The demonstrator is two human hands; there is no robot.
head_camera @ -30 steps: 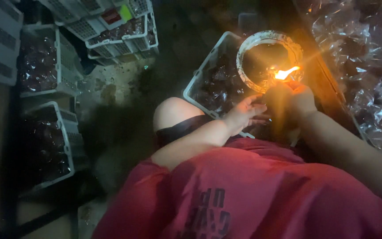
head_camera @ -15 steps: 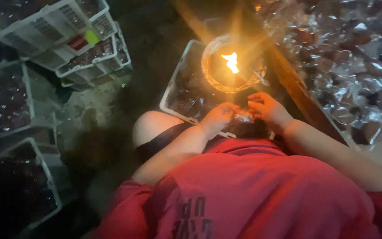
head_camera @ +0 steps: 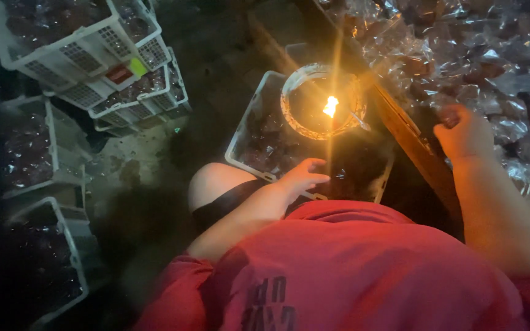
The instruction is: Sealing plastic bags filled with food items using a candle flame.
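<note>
Stacked white crates (head_camera: 87,58) of wrapped pieces stood at my far left on the floor. My left hand (head_camera: 302,179) hovered loose and empty over the white crate (head_camera: 246,132) in front of my knee, fingers slack. Above it the flame (head_camera: 330,105) burned in its round bowl (head_camera: 295,116). Right again, my right hand (head_camera: 466,136) curled down on the heap of clear-wrapped packets (head_camera: 492,61) on the counter; whether it gripped one, I couldn't tell. A picking-up step, I judged — next called for one packet pinched clean.
</note>
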